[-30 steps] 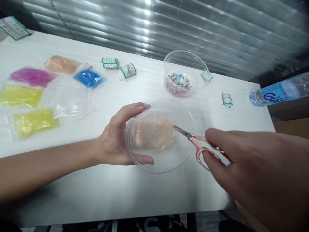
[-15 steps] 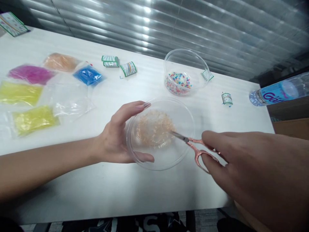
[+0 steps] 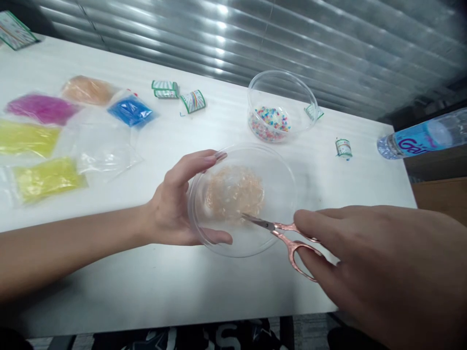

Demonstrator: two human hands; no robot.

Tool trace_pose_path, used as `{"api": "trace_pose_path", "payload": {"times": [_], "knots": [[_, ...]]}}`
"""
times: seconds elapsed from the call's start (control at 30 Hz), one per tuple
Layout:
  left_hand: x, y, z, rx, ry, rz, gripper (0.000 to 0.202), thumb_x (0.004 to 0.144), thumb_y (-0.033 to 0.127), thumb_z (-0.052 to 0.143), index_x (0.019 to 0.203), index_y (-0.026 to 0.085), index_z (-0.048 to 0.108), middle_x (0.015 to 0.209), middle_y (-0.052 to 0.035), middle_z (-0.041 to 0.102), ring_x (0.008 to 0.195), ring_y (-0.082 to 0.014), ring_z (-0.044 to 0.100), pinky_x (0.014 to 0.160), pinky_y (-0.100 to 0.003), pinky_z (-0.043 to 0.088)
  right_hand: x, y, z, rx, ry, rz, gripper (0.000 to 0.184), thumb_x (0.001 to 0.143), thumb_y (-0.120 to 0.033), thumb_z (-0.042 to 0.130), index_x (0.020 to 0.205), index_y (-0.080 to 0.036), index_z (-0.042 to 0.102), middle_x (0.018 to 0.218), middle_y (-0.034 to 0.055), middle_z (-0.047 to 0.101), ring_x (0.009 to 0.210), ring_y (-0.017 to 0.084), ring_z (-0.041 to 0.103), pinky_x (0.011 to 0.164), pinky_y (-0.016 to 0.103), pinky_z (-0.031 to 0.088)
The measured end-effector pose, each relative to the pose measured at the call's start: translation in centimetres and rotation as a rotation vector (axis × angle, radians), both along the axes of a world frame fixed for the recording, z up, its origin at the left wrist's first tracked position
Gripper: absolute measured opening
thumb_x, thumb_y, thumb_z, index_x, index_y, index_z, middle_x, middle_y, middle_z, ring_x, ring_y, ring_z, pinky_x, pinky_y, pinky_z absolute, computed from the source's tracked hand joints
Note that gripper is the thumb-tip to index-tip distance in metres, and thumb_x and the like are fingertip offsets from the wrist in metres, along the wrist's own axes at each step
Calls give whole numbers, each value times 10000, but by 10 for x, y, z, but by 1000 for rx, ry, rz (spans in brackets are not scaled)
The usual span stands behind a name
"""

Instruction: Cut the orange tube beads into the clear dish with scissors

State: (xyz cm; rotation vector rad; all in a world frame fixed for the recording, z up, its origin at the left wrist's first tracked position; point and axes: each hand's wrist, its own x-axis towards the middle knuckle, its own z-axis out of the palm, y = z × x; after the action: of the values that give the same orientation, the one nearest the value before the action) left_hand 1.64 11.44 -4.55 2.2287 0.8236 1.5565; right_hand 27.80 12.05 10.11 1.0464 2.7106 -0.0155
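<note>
My left hand (image 3: 178, 204) grips a clear plastic bowl (image 3: 279, 180) by its left side, thumb and fingers curved around the rim. Inside the bowl lies a loose heap of pale orange, shiny beads or shreds (image 3: 235, 189), too fine to make out. My right hand (image 3: 368, 257) holds small rose-gold scissors (image 3: 288, 236) by the finger loops. The blades look closed or nearly so, and their tips point left into the bowl at the lower edge of the orange heap.
Behind stands another clear bowl (image 3: 282, 80) with multicoloured beads (image 3: 270, 124). Bags of yellow (image 3: 49, 179), magenta (image 3: 44, 108), orange (image 3: 87, 90) and blue (image 3: 131, 111) material lie left, beside an empty-looking clear bag (image 3: 105, 150). Curled green-white packets (image 3: 193, 101) and a water bottle (image 3: 419, 138) are about.
The scissors and my right hand have moved slightly left and down, so the tips now sit lower in the bowl. My left hand and the bowl have stayed nearly in place.
</note>
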Motion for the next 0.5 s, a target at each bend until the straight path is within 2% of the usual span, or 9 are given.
{"api": "trace_pose_path", "payload": {"times": [0.13, 0.23, 0.27, 0.37, 0.43, 0.5], "knots": [[0, 0, 1, 18, 18, -6, 1309, 398, 491, 951, 1493, 170, 310, 1370, -194, 519, 1192, -385, 571, 1030, -593, 522, 6, 5, -1, 210, -78, -57, 167, 806, -329, 530, 662, -280, 460, 379, -45, 415, 295, 178, 354, 460, 279, 62], [0, 0, 1, 17, 16, -1, 1279, 424, 538, 930, 1494, 207, 311, 1384, -171, 518, 1193, -371, 575, 1034, -580, 526, -8, 5, 1, 318, -103, -160, 206, 823, -323, 503, 639, -260, 436, 401, -13, 430, 322, 181, 373, 466, 269, 72], [0, 0, 0, 13, 12, 1, 1267, 434, 557, 921, 1493, 222, 312, 1387, -163, 520, 1199, -368, 572, 1031, -575, 529, -14, 5, 2, 329, -80, -154, 208, 824, -320, 504, 635, -258, 440, 403, -11, 437, 319, 182, 378, 464, 267, 64], [1, 1, 0, 7, 1, 4, 1287, 417, 581, 917, 1496, 223, 312, 1389, -164, 512, 1210, -380, 566, 1032, -581, 528, -24, 3, 5, 192, -2, -53, 158, 810, -293, 546, 665, -269, 490, 452, -23, 517, 355, 205, 457, 453, 285, 73], [1, 1, 0, 5, -3, 4, 1301, 402, 590, 917, 1496, 224, 315, 1387, -162, 510, 1203, -382, 573, 1034, -580, 530, -21, 2, 5, 57, 26, -5, 139, 786, -260, 567, 662, -280, 507, 494, -40, 579, 389, 218, 507, 455, 305, 92], [1, 1, 0, -3, 2, 6, 1294, 407, 583, 918, 1497, 235, 313, 1386, -155, 515, 1196, -375, 578, 1028, -573, 538, -13, 1, 5, -1, 11, -9, 142, 750, -243, 578, 638, -288, 503, 500, -56, 598, 393, 227, 524, 458, 316, 94]]}}
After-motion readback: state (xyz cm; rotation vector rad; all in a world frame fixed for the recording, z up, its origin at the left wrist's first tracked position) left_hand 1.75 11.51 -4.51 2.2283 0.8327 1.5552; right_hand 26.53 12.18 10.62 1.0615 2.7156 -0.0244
